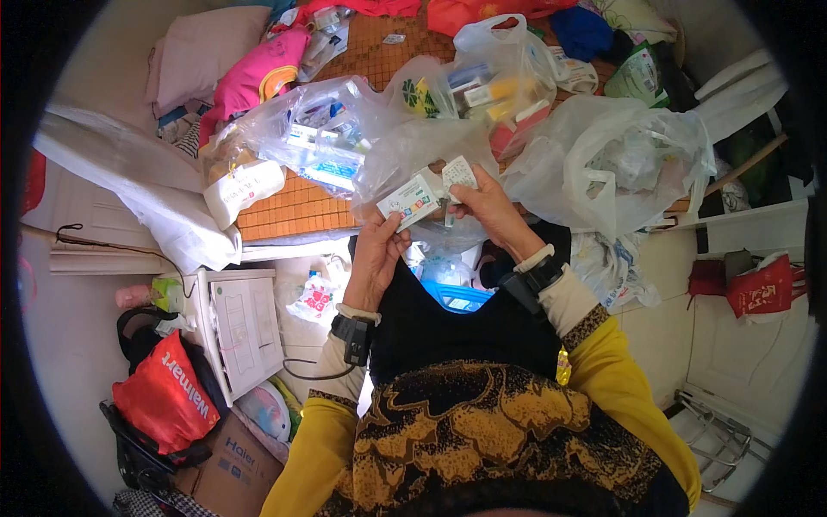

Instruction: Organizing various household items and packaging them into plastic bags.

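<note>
My left hand (pixel 377 255) grips a small white carton (pixel 409 197) with coloured blocks and printing, thumb on its lower edge. Between the thumb and fingers of my right hand (pixel 492 208) is a small white printed piece (pixel 458 174); whether it is a blister pack or folded paper I cannot tell. Carton and piece are held close together. Just beyond them, a translucent plastic bag (pixel 413 147) lies on the bed. Left of it is a clear bag (pixel 323 132) filled with boxes. A crumpled white plastic bag (pixel 601 171) lies to the right of my right hand.
A woven brown mat (pixel 291 210) covers the bed. Behind stands another bag of boxes (pixel 501 81). A white cabinet (pixel 242 329) is at lower left, beside a red Walmart bag (pixel 169 394) and a Haier cardboard box (pixel 234 465). A metal folding frame (pixel 717 439) stands at lower right.
</note>
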